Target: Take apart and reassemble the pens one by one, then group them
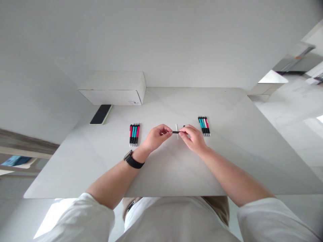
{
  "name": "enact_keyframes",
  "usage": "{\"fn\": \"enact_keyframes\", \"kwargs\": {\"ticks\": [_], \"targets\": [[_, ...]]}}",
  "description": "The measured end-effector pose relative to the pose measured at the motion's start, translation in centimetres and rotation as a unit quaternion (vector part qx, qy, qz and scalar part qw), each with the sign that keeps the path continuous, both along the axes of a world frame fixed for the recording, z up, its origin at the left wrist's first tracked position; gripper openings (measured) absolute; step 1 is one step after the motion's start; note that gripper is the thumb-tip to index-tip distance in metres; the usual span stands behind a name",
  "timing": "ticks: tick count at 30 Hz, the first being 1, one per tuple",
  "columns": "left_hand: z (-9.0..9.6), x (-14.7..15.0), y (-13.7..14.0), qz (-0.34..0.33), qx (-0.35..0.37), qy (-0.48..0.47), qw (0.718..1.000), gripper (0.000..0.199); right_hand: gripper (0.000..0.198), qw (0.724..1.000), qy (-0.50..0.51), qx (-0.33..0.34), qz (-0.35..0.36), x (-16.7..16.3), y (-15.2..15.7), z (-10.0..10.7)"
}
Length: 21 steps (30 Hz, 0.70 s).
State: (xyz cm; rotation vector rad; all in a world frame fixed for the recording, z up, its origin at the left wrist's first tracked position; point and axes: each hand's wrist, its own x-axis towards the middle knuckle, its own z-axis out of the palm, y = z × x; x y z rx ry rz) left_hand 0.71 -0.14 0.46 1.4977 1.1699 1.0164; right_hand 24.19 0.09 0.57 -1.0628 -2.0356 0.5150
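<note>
Over the middle of the table, my left hand (156, 137) and my right hand (194, 139) pinch the two ends of a pen (176, 132). Only its black grip section shows between the fingertips; the rest is hidden by the right fingers. A thin white stick (176, 127), which looks like a pen refill, lies upright in view on the table just beneath. To the left of my left hand is a row of several pens (134, 134), red and teal with black grips. Beyond my right hand sits another row of pens (204, 126), teal, white and red.
The pale marbled table (227, 161) meets a wall at the back. A white box (113, 96) stands at the back left, with a dark-screened phone (101, 114) in front of it. A black watch (133, 160) is on my left wrist.
</note>
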Motion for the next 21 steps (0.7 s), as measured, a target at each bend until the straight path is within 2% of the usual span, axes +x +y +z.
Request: {"fn": "enact_keyframes", "kwargs": {"ticks": [5, 9, 16, 21], "targets": [[-0.19, -0.18, 0.17, 0.006, 0.001, -0.005, 1.000, 0.026, 0.025, 1.000, 0.016, 0.003, 0.009, 0.05, -0.01, -0.31], [-0.20, -0.18, 0.16, 0.002, 0.008, 0.005, 1.000, 0.025, 0.013, 1.000, -0.001, 0.001, 0.007, 0.04, 0.14, -0.37], [-0.06, -0.09, 0.07, 0.010, 0.013, 0.013, 1.000, 0.025, 0.020, 1.000, -0.003, -0.010, 0.009, 0.02, 0.13, -0.35], [0.05, -0.12, 0.00, 0.006, 0.016, 0.020, 1.000, 0.024, 0.008, 1.000, 0.002, -0.008, 0.011, 0.04, 0.08, -0.29]]}}
